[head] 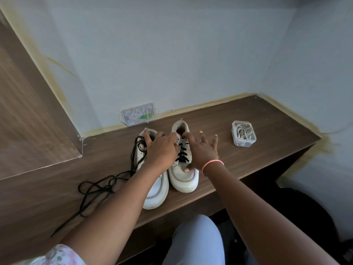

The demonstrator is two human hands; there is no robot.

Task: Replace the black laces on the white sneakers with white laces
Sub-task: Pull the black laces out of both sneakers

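Two white sneakers stand side by side on the wooden desk (248,150), toes toward me. The left sneaker (155,194) has a loose black lace (99,186) trailing off to its left across the desk. The right sneaker (184,178) still carries a black lace (182,155) threaded through its eyelets. My left hand (162,150) lies over the left sneaker's collar, fingers curved onto it. My right hand (201,148) hovers over the right sneaker with fingers spread, its thumb touching the toe area. A clear plastic box (243,133) holding white laces sits at the right.
A white socket plate (138,113) is fixed to the wall behind the shoes. A raised wooden panel (34,111) borders the desk on the left. The desk's front edge runs just above my knee (194,241).
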